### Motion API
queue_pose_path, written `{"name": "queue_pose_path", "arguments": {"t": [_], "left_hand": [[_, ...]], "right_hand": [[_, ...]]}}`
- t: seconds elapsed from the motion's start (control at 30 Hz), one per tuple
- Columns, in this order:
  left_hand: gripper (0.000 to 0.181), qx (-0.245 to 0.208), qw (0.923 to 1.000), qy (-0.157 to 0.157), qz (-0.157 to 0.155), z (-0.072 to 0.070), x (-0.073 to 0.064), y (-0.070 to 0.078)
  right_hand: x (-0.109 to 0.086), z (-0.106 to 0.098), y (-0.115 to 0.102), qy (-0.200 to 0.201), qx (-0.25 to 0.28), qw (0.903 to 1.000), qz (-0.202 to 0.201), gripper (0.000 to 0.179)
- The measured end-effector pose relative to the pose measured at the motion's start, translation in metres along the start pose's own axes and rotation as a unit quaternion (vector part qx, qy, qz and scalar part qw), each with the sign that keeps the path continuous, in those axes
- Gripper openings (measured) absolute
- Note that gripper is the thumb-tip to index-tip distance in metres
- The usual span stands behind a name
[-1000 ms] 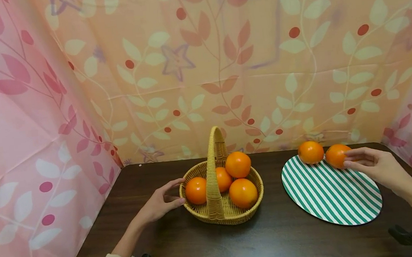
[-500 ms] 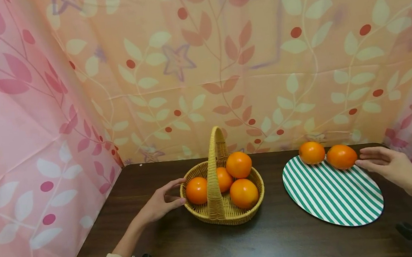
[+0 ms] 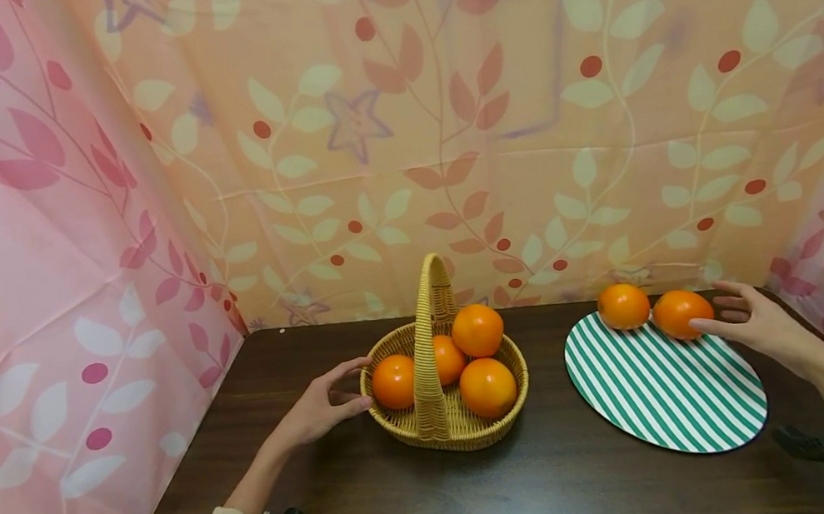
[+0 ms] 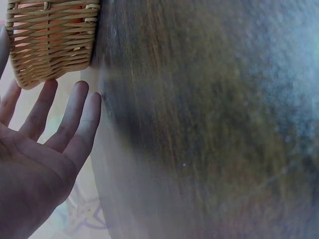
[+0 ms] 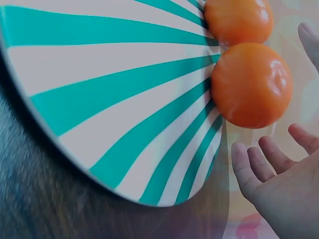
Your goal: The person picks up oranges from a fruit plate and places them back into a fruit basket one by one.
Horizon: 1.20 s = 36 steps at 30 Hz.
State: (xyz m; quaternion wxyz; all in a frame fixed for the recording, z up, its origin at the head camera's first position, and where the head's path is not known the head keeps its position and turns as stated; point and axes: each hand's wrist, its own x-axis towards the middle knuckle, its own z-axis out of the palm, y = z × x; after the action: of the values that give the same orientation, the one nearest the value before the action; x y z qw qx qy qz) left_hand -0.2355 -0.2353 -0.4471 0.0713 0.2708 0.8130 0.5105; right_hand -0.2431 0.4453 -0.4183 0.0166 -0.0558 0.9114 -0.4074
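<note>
Flowered cloth (image 3: pixel 502 113) hangs close behind the far edge of a dark wooden table (image 3: pixel 378 503); near that edge stands a wicker basket (image 3: pixel 469 437), upright, with four oranges (image 3: pixel 488 387) in it, one left of its handle (image 3: pixel 428 389), two right of it and one partly hidden behind it. At the basket's left rim I have my left hand (image 3: pixel 322 405), thumb and fingers parted and gripping nothing; I judge it is there to steady the basket, though I cannot tell how firmly it touches. Well to the right of the basket lies a striped mat (image 3: pixel 668 397); on its far side sit a paler orange (image 3: pixel 623 307) and, farther from the basket, an outer orange (image 3: pixel 677 311), just beside each other; my right hand (image 3: pixel 770 332) is spread wide around that outer one, a gap between fingertips and peel, a shape that seems to suit something round that could roll. For room, the basket has little depth behind it before the cloth; a strip of wood runs between basket and mat, and more reaches toward me in front of the basket; its high handle would, I think, make either side the easier way in; the outer orange sits so near the mat's edge that a nudge away from me might send it off.
</note>
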Motion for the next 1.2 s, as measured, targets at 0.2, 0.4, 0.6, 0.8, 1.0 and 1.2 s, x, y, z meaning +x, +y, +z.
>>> {"name": "queue_pose_path", "arguments": {"t": [0.2, 0.4, 0.6, 0.8, 1.0, 1.2], "left_hand": [[0.061, 0.001, 1.0, -0.001, 0.002, -0.001, 0.0, 0.0], [0.06, 0.01, 0.9999, 0.003, 0.007, -0.001, 0.0, 0.0], [0.059, 0.028, 0.9995, 0.01, 0.008, -0.002, -0.001, 0.0], [0.06, 0.024, 0.9996, 0.009, 0.01, -0.002, 0.001, -0.002], [0.06, 0.023, 0.9997, 0.01, 0.007, -0.002, 0.001, -0.003], [0.059, 0.02, 0.9997, 0.008, 0.009, -0.001, 0.002, -0.003]], "right_hand": [[0.008, 0.004, 0.001, -0.019, 0.029, 0.9994, -0.002, 0.09], [0.015, 0.009, 0.003, -0.008, 0.009, 0.9999, -0.008, 0.082], [0.016, 0.01, 0.007, 0.012, -0.006, 0.9999, -0.002, 0.079], [0.012, 0.004, 0.012, 0.023, -0.013, 0.9996, -0.002, 0.077], [0.008, -0.003, 0.011, 0.038, -0.025, 0.999, -0.003, 0.075], [0.003, -0.004, 0.009, 0.039, -0.026, 0.9989, 0.007, 0.078]]}}
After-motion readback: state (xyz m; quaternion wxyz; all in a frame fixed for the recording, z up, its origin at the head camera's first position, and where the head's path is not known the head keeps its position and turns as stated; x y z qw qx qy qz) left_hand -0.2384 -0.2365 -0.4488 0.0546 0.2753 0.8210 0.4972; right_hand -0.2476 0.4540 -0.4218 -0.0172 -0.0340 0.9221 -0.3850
